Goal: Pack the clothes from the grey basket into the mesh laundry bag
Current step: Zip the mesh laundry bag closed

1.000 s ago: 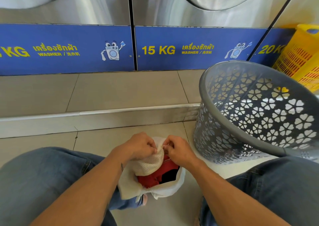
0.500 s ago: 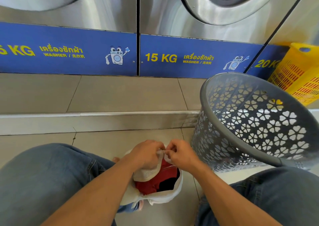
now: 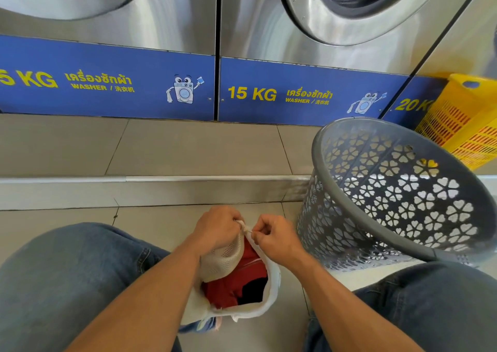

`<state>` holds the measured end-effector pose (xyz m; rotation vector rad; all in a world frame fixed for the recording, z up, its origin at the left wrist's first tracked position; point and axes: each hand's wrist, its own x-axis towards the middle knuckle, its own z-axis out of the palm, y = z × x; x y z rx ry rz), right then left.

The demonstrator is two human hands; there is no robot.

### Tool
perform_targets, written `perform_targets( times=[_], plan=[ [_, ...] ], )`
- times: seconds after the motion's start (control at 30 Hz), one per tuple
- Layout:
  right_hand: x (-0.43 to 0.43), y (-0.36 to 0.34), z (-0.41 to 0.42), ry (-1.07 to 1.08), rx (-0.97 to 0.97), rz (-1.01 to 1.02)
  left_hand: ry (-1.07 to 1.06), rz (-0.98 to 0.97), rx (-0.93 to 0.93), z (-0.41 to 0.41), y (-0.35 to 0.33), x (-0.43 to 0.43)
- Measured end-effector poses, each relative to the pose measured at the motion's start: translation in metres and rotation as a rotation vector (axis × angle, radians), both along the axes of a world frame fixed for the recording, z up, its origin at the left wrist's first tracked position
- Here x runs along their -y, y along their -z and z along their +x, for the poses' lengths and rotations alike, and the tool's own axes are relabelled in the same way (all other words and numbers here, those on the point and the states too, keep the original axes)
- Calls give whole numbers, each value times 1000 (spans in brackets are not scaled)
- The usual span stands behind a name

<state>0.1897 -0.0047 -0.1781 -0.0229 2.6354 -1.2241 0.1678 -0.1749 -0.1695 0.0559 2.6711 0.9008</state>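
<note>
The white mesh laundry bag (image 3: pixel 228 257) stands on the floor between my knees, its mouth partly open. Red clothes (image 3: pixel 231 287) and something dark show inside it. My left hand (image 3: pixel 217 230) pinches the bag's far rim. My right hand (image 3: pixel 274 237) pinches the same rim right beside it, fingertips almost touching the left hand. The grey basket (image 3: pixel 376 233) with flower-shaped holes leans tilted to the right of the bag; I see no clothes in the visible part of it.
A raised tiled step (image 3: pixel 161 187) runs across just beyond the bag, with steel washers (image 3: pixel 295 29) and blue panels behind it. A yellow basket (image 3: pixel 468 125) stands at the far right. My jeans-clad knees (image 3: pixel 67 279) flank the bag on both sides.
The view has tilted up, showing more of the washers. Both hands stay on the bag's rim and have drawn closer together.
</note>
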Motion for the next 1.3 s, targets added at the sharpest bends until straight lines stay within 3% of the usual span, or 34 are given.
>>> perform_targets(
  times=[0.23, 0.43, 0.7, 0.87, 1.13, 1.3],
  plan=[
    [3, -7, 8, -112, -119, 105, -55, 68, 154, -3, -7, 0],
    [-3, -9, 7, 12, -76, -25, -10, 187, 238, -2, -6, -4],
    [11, 0, 16, -38, 15, -15, -83, 126, 132, 0, 1, -3],
    [8, 3, 16, -49, 35, -8, -306, 46, 12, -6, 4, 14],
    [-6, 0, 6, 32, 64, -18, -537, 12, -23, -15, 16, 47],
    [-9, -3, 1, 33, 50, -6, -521, -68, -40, -14, 18, 51]
  ],
)
